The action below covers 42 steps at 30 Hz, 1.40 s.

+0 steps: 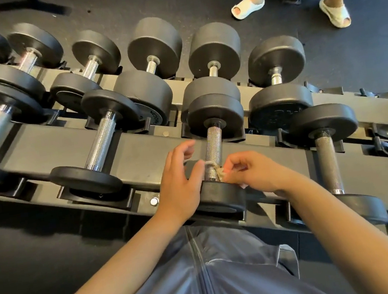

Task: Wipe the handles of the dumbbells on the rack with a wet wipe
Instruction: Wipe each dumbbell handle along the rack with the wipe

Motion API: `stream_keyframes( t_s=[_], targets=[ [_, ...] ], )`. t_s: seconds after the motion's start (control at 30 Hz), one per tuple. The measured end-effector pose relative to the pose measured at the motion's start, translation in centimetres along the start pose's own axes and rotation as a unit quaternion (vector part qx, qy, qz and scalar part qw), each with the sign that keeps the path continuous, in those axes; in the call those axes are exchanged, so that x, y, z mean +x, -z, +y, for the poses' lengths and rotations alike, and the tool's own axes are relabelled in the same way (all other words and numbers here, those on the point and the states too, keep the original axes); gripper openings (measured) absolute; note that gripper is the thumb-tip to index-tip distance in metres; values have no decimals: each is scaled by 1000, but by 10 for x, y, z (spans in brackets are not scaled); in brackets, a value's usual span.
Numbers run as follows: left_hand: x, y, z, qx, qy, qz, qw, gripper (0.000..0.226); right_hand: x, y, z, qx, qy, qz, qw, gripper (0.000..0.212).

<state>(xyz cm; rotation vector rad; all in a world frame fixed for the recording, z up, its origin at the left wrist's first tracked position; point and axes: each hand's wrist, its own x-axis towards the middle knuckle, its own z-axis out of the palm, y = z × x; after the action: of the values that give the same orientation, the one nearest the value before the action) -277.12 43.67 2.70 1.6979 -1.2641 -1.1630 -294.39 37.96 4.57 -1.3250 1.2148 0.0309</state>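
In the head view, a two-tier rack (pixel 139 151) of black dumbbells runs slantwise across a dark floor (pixel 359 46), and the person stands against its near rail in a grey zipped garment (pixel 205 276). The dumbbell (pixel 215 149) straight ahead lies in its cradle on the upper tier, with its knurled steel handle (pixel 213 144) pointing away from the person. A wet wipe (pixel 211 165), twisted into a thin strand, is looped around the near end of that handle, just above the near weight head. The left hand (pixel 180 185) sits to the left of the handle, its thumb and fingertips pinching the wipe's left end while the other fingers spread loosely upward. The right hand (pixel 253 171) is on the other side, fingers curled and pinching the bunched right end of the wipe close to the handle. Similar dumbbells lie to either side on the same tier, one to the left (pixel 100 144) and one to the right (pixel 328 161), with a row of larger ones on the lower tier beyond. At the top, two feet in white slides (pixel 247 6) stand on the floor.
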Motion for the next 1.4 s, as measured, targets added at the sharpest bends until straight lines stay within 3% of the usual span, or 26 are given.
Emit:
stream_keyframes(
  t_s=[0.13, 0.23, 0.3, 0.43, 0.57, 0.73, 0.9, 1.07, 1.27, 1.4],
  targets=[
    [-1, 21, 4, 101, -71, 23, 992, 26, 4, -6, -29, -144, 25, 84, 986, 8],
    [2, 67, 13, 129, -133, 82, 979, 28, 18, -20, -65, -320, 81, 123, 936, 6],
    [5, 103, 12, 143, -155, 136, 968, 28, 34, -35, -90, -370, 100, 132, 914, 9],
    [16, 174, -13, 170, -111, 192, 960, 32, 77, -70, -145, -314, 142, 108, 933, 8],
    [36, 210, -40, 141, -20, 144, 979, 24, 120, -112, -184, -229, 121, 55, 964, 9],
    [51, 201, -49, 51, -1, 67, 996, 32, 137, -148, -179, -150, 80, 178, 969, 8],
    [54, 204, -53, 1, 16, 23, 1000, 33, 159, -147, -175, -183, 90, 344, 917, 14],
    [53, 205, -50, -10, 6, 34, 999, 32, 173, -145, -170, -245, 107, 413, 871, 17],
    [53, 205, -52, -7, -4, 27, 1000, 38, 159, -158, -162, -119, 95, 411, 899, 23],
    [54, 205, -53, -9, -5, 34, 999, 33, 165, -144, -165, -234, 141, 383, 883, 20]
  ],
)
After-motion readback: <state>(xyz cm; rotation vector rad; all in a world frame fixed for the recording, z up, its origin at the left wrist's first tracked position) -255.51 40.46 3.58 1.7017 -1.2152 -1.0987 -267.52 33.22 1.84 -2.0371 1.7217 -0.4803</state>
